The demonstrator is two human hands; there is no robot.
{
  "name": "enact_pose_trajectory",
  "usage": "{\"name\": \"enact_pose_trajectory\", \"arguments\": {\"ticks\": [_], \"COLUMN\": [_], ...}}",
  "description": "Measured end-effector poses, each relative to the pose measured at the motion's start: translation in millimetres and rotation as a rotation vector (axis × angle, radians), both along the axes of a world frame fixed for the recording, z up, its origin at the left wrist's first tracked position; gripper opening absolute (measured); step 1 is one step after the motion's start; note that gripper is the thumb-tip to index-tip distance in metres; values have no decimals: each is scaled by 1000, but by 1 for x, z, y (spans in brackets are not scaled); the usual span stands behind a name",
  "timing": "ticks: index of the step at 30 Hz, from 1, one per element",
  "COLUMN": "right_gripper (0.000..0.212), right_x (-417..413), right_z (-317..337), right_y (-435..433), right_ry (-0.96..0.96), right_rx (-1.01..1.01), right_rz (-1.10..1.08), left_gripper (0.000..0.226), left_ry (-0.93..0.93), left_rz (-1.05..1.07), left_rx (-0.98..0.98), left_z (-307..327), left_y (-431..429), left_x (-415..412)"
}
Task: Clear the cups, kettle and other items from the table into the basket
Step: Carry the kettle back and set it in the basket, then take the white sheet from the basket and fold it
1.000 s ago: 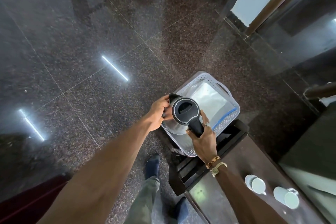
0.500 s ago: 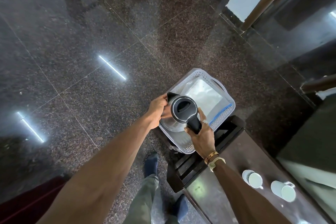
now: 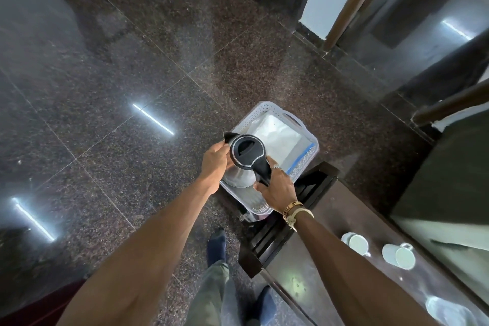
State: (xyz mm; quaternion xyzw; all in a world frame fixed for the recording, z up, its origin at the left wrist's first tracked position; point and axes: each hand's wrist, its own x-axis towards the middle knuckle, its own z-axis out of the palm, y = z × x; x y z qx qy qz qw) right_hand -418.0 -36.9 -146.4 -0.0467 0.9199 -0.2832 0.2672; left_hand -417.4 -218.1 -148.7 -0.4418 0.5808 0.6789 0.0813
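Over the near end of the basket [image 3: 251, 120]: kettle [image 3: 247, 152] upright, probably not seated on the basket bottom yet, hard to tell from above. Right hand [image 3: 279, 189] curled round the black handle, left hand [image 3: 214, 161] wrapped on the steel body below the spout. Rigid, smooth metal, likely slippery and bottom-heavy, so the handle is the grip point. Two cups [image 3: 356, 243] on the desk [image 3: 299, 280]: light, breakable.

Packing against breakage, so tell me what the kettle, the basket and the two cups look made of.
The kettle: mirror-bright body, likely stainless steel; matte black lid and handle, probably plastic. The basket: pale plastic, perforated moulded walls. The cups: smooth white, probably glazed ceramic.
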Motion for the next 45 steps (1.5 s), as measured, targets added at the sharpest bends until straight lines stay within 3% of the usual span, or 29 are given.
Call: {"name": "enact_pose_trajectory", "arguments": {"ticks": [4, 7, 13, 17, 20, 21, 24, 36, 45], "right_gripper": [88, 94, 99, 95, 87, 85, 85, 87, 83], "right_x": [5, 13, 39, 61, 78, 83, 99, 155, 190], "right_z": [15, 34, 75, 100, 119, 125, 145, 200, 227], "right_y": [4, 12, 51, 89, 118, 127, 155, 246, 253], "right_ry": [-4, 83, 332, 431, 481, 499, 539, 680, 739], "right_rx": [-3, -6, 59, 77, 69, 66, 79, 190, 255], "right_rz": [25, 21, 71, 80, 75, 68, 64, -26, -130], "left_gripper": [54, 63, 47, 42, 20, 24, 37, 35, 35], "left_ry": [53, 68, 175, 224, 280, 293, 308, 485, 600], "left_rz": [-141, -262, -373, -410, -412, -424, -461, -500, -600], "left_rx": [-155, -279, -552, -585, -665, -692, -715, -703, -683], "left_z": [13, 32, 77, 107, 122, 126, 136, 203, 227], "left_y": [10, 21, 55, 85, 109, 117, 140, 217, 233], "left_x": [10, 22, 46, 67, 84, 89, 106, 125, 149]}}
